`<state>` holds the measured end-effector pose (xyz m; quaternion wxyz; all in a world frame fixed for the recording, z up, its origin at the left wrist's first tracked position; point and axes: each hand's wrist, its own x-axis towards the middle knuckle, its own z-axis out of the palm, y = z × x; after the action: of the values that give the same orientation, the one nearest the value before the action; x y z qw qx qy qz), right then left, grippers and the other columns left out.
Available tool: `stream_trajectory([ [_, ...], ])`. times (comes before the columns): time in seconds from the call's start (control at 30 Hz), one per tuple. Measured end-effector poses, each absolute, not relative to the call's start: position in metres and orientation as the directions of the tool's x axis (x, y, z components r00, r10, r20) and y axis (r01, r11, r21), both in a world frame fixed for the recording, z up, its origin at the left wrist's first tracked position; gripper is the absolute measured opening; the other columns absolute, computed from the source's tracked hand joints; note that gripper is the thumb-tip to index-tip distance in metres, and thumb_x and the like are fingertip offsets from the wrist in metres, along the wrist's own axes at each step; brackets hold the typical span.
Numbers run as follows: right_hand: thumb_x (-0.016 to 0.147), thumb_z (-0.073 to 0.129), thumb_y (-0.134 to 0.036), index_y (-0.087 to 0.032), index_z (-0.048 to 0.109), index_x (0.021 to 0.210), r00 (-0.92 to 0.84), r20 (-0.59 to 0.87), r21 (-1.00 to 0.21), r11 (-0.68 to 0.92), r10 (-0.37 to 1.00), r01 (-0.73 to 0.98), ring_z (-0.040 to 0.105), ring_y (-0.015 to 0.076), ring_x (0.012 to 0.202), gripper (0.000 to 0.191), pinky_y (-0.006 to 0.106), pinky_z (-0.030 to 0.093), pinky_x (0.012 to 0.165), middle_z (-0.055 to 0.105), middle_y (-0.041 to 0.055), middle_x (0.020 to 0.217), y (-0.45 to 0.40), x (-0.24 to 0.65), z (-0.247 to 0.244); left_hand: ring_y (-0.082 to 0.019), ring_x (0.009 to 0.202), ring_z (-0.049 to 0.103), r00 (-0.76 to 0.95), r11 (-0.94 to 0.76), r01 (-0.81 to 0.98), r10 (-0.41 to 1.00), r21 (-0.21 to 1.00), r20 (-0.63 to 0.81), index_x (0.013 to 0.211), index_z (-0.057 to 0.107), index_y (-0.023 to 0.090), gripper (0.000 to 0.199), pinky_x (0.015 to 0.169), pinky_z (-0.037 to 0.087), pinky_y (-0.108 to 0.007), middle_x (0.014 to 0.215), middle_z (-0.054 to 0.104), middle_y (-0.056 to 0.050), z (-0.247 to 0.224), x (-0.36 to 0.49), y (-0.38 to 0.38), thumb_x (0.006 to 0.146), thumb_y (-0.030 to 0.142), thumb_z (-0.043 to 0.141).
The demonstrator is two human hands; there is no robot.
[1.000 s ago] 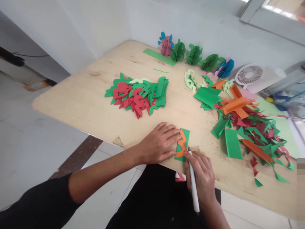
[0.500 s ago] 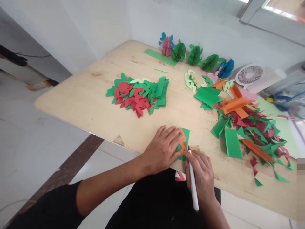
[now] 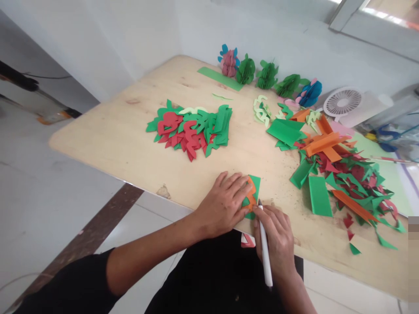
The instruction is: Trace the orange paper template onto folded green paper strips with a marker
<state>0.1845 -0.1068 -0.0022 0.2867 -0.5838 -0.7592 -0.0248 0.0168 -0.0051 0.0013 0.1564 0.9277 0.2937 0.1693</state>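
My left hand [image 3: 225,203] lies flat near the table's front edge, fingers stretched out and pressing down an orange paper cut-out [image 3: 251,201]. That cut-out rests on a folded green paper piece [image 3: 257,185], whose lower part is partly covered. My right hand [image 3: 276,235] is closed around a white pen [image 3: 266,257]. The pen's dark tip points up and away, close to the right edge of the green piece. My right fingertips touch the lower right of the orange cut-out.
A heap of red and green paper cut-outs [image 3: 190,131] lies to the left. At the right are orange strips [image 3: 327,144] and paper scraps [image 3: 363,187]. Several honeycomb paper figures [image 3: 267,76] stand along the wall near a white fan [image 3: 343,104]. A green strip [image 3: 221,78] lies behind.
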Motion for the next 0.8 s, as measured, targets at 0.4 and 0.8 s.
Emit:
stream_trajectory([
  [0.4, 0.088, 0.047, -0.004, -0.017, 0.058, 0.119, -0.153, 0.470, -0.287, 0.315, 0.869, 0.905, 0.062, 0.0239, 0.099, 0.035, 0.039, 0.046, 0.085, 0.070, 0.0080, 0.098, -0.1070, 0.1848, -0.0023, -0.033, 0.138, 0.037, 0.764, -0.778, 0.504, 0.604, 0.375, 0.227, 0.132, 0.052, 0.012, 0.044, 0.116, 0.024, -0.056, 0.148, 0.045, -0.015, 0.0008, 0.0169, -0.0053, 0.098, 0.038, 0.042],
  [0.8, 0.089, 0.046, -0.006, -0.018, 0.058, 0.118, -0.156, 0.475, -0.274, 0.314, 0.866, 0.909, 0.064, 0.0235, 0.098, 0.033, 0.040, 0.047, 0.085, 0.071, 0.0081, 0.097, -0.1060, 0.1858, -0.0033, -0.034, 0.139, 0.035, 0.773, -0.782, 0.483, 0.592, 0.393, 0.228, 0.132, 0.053, 0.013, 0.043, 0.115, 0.026, -0.056, 0.150, 0.043, -0.011, 0.0024, 0.0137, -0.0042, 0.098, 0.037, 0.043],
])
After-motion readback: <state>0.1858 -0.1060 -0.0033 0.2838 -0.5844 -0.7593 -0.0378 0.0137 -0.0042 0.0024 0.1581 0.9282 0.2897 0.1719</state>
